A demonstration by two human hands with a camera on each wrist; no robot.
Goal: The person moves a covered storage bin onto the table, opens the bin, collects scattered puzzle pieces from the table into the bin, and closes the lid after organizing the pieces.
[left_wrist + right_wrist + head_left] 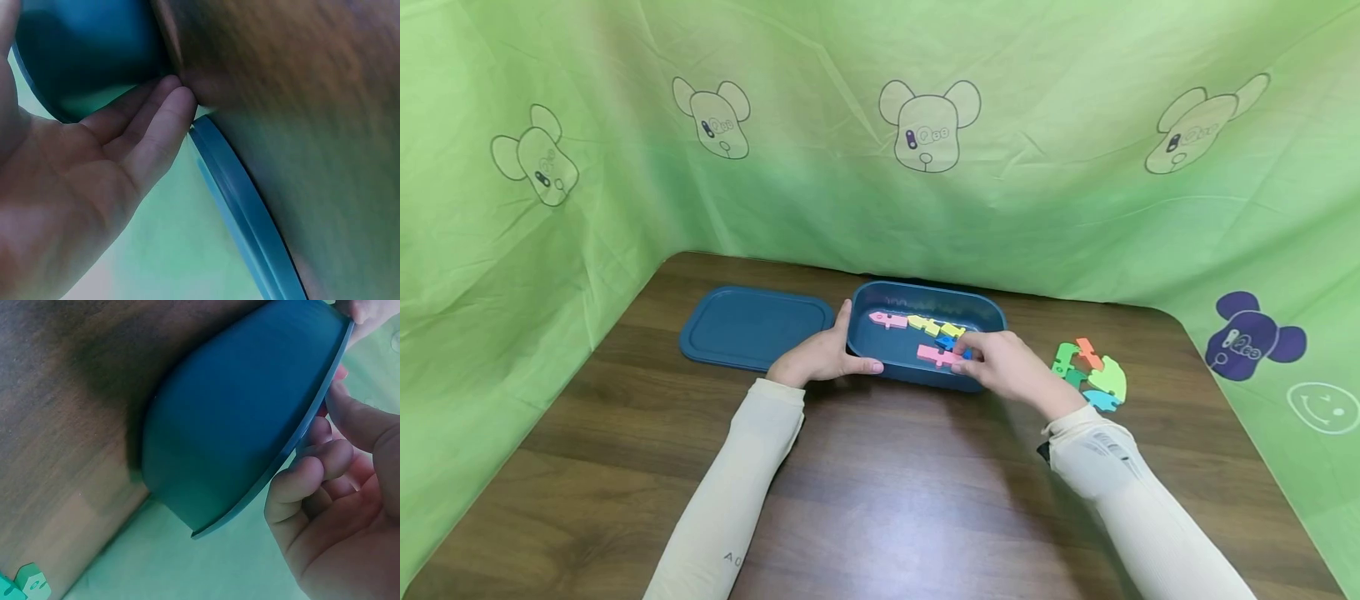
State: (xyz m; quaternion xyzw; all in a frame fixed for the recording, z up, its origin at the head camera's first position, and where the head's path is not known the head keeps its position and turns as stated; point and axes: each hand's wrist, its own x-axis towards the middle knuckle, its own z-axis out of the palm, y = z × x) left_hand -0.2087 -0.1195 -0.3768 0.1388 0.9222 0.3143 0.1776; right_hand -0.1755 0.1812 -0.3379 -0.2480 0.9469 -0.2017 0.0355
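Left hand (818, 355), fingers straight, touches the box (917, 376); right hand (1011, 367) pinches a pink piece (936, 356). Lid (756, 327) off, yellow pieces (924, 325) inside; green pieces (1107, 381) seemingly remain.

The dark-blue, rounded rectangular box (917, 375) matches the dark-blue flat lid (760, 325). Small flat pieces inside (931, 355) are pink, yellow and blue; small flat pieces outside (1107, 380), green, orange and light blue. The wood-grained table (850, 500) is brown. The green fabric curtain (820, 208) bears outlined heads.
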